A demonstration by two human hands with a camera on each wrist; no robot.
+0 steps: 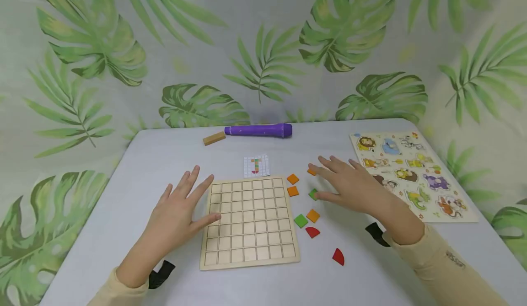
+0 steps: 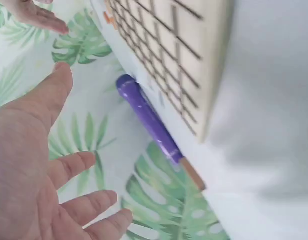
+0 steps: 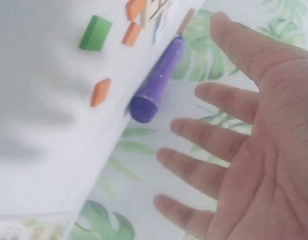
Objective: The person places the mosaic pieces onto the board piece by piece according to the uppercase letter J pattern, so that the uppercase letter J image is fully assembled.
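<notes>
My left hand (image 1: pixel 176 217) hovers over the left edge of a wooden grid board (image 1: pixel 251 223), fingers spread and holding nothing. To the board's right, my right hand (image 1: pixel 350 185) hangs above the table with its fingers apart, also holding nothing. Beneath its fingertips show a green tile (image 1: pixel 313 194) and a partly covered orange tile (image 1: pixel 311 172). More orange tiles (image 1: pixel 293 178), another green tile (image 1: pixel 300 221) and two red quarter-round pieces (image 1: pixel 312 232) lie between the board and that hand. Behind the board is a small card (image 1: pixel 256 166) printed with a coloured pattern on a grid.
A purple microphone (image 1: pixel 258 130) lies along the table's back edge, beside a small wooden block (image 1: pixel 214 138). An animal puzzle board (image 1: pixel 411 178) occupies the right side, partly behind my right forearm. A leaf-patterned cloth (image 1: pixel 263 68) hangs behind the table.
</notes>
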